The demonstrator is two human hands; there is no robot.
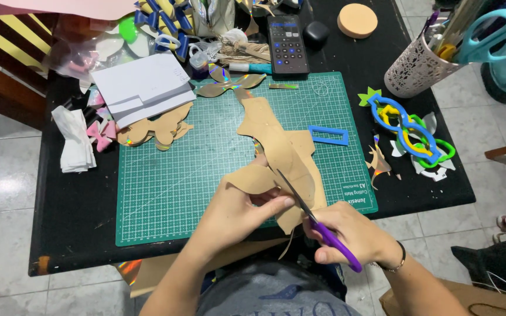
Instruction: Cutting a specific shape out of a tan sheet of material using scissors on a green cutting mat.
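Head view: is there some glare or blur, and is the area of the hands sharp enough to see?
Head view: light is even and soft, with a pale sheen on the floor tile at left; the left hand, the brown sheet and the scissors in the right hand are sharp; the frame edges bend slightly.

Green cutting mat [165,193] on black table [71,216] w/ blue rectangular frame [328,136], black calculator [287,44], white paper stack [143,86], round tan sponge [357,20], perforated white cup [412,73] w/ teal scissors [490,36], coloured glasses-shaped cutouts [408,131].
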